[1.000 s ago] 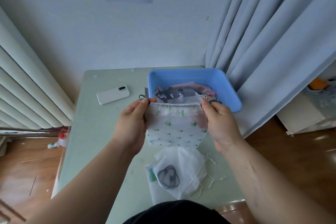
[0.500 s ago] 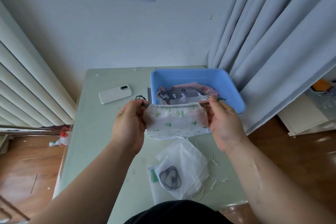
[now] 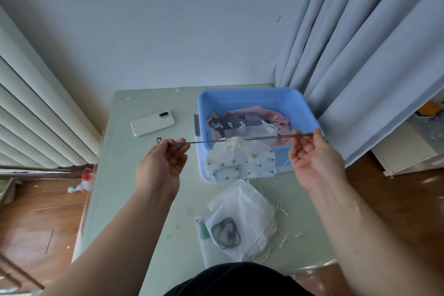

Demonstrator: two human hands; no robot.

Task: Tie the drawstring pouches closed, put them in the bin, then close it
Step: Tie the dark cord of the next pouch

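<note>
Head camera is showing the left hand (image 3: 163, 166) and the right hand (image 3: 314, 158) each pinching one end of a green drawstring (image 3: 264, 138), stretching it taut. Between the hands, the cactus-print pouch (image 3: 240, 162) is hanging from it, mouth gathered, over the near rim of the blue bin (image 3: 252, 101).

Home room: curtain (image 3: 360, 67), radiator (image 3: 36, 115)
</note>
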